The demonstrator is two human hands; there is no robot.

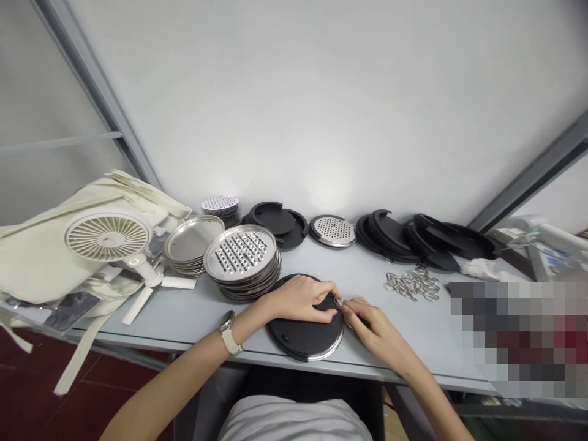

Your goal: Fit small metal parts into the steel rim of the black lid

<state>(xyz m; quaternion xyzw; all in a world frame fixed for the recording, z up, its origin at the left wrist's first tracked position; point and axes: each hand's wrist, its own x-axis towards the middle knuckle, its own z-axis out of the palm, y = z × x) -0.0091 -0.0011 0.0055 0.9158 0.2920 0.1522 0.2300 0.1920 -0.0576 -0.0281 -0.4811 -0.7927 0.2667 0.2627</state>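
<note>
Right before me on the tabletop (169,312), the disc (298,331) lies flat. My left hand (301,298) rests on it, thumb and forefinger parted near its right edge, where my right hand (373,324) pinches a metal clip (339,302). I'd best hold the disc steady and guide the clip gently, without forcing.

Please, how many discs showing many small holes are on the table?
3: one disc tops the front stack, one disc tops the small rear stack, and one disc lies near the wall. More may be hidden.
</note>
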